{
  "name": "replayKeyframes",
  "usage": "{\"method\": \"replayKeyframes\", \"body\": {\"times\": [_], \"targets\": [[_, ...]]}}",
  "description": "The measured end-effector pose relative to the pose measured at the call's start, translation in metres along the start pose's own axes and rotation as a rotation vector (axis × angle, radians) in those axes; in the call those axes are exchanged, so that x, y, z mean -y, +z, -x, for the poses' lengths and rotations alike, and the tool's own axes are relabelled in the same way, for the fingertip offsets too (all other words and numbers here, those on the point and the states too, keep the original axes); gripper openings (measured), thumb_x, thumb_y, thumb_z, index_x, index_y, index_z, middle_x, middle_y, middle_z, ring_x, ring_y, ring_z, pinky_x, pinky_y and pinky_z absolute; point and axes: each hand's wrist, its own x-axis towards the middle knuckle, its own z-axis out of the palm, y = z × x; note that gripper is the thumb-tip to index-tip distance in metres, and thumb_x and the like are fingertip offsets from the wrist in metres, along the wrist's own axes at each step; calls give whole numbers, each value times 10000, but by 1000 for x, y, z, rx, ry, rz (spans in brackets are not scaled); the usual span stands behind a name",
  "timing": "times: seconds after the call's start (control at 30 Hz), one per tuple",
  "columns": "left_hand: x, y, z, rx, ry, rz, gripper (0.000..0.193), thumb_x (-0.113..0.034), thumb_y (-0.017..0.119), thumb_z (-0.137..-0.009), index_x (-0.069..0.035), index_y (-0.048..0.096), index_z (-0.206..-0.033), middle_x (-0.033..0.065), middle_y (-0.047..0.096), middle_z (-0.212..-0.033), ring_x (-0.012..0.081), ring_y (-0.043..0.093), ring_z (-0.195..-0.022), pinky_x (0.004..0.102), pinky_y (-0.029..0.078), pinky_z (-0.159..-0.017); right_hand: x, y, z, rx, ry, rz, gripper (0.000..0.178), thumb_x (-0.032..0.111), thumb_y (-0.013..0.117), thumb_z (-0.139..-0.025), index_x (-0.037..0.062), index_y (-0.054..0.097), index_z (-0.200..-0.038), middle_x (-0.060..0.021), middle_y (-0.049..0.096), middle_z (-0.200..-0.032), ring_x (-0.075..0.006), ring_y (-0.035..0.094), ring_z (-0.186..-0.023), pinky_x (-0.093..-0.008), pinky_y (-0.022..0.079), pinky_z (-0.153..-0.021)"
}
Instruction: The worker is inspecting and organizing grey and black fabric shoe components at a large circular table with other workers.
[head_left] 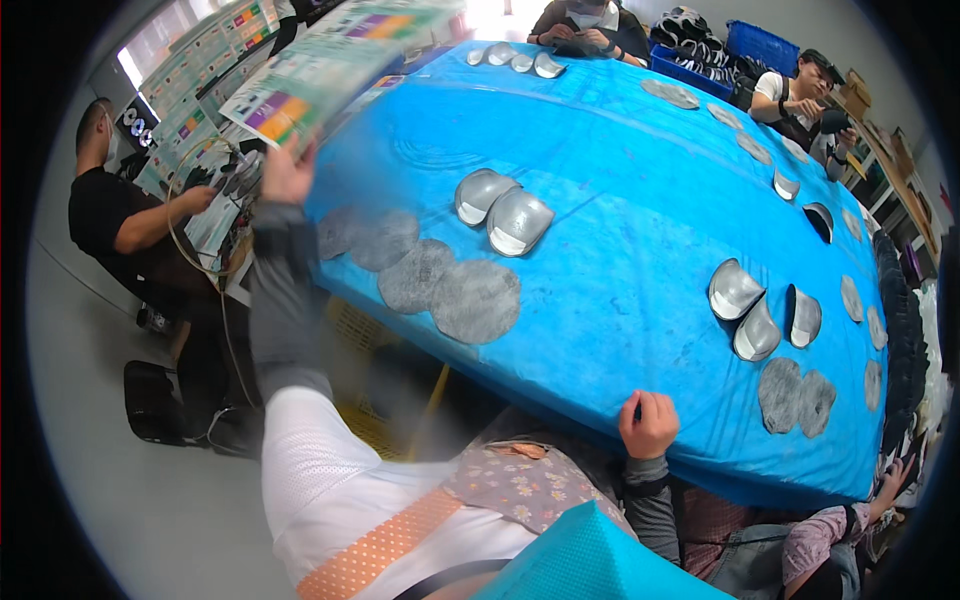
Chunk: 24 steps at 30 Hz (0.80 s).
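My left hand (288, 172), raised past the table's left edge and blurred, has its fingers closed on the lower edge of a large printed sheet (300, 85) with pale green, purple and orange panels. Below and right of it, grey fuzzy round discs (476, 302) overlap in a row on the blue-covered table (600, 300). Two silver domed shells (521, 222) lean together just beyond those discs. At the near table edge rests my right hand (650, 425), curled into a loose fist with nothing visible in it.
More silver shells (757, 331) and grey discs (780, 396) lie to the right. Co-workers sit at the far side (590, 30) and far right (800, 95); another person (125, 200) stands at left near hanging sheets. Blue crates (760, 48) stand behind the table.
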Motion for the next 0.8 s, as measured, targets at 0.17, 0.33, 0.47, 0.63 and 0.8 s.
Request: {"method": "replayKeyframes", "body": {"times": [0.17, 0.33, 0.47, 0.63, 0.8], "targets": [[-55, -32, -174, -391, 31, -281, 490, -405, 370, -962, -2, 446, -1231, 178, 552, -1146, 319, 538, -1027, 393, 482, -761, 4, 3, -1, -2, 18, 60, 75, 24, 586, -746, 44, 537, -692, -99, 495, -615, -273, 482, -538, -377, 383, -468], [11, -47, -197, -370, -285, -199, 456, -420, 458, -915, -114, 387, -1246, 151, 343, -1310, 344, 512, -1008, 478, 468, -774, 4, 5, -4, 4, 11, 63, 51, 27, 586, -740, 33, 547, -709, -106, 494, -618, -283, 480, -542, -382, 381, -473], [81, -41, -140, -6, -381, -156, 532, -314, 515, -915, -111, 300, -1357, 114, 425, -1300, 275, 523, -1037, 394, 449, -835, 5, 5, -3, 35, 29, 82, 44, 14, 584, -734, 25, 546, -715, -107, 495, -617, -284, 487, -550, -379, 388, -479], [90, -22, -41, 107, -404, -74, 359, -283, 529, -918, -67, 486, -1202, 77, 533, -1157, 206, 548, -955, 303, 422, -847, 4, 7, -2, 51, -15, 56, 44, 16, 588, -738, 23, 548, -720, -115, 504, -630, -288, 498, -557, -378, 395, -480], [49, -3, 63, 140, -331, -153, 325, -358, 498, -931, -105, 478, -728, -26, 437, -653, 88, 398, -596, 241, 326, -545, 5, 7, 1, 32, 24, 126, 53, 30, 600, -743, 42, 553, -721, -118, 512, -649, -292, 505, -565, -379, 402, -482]]}}
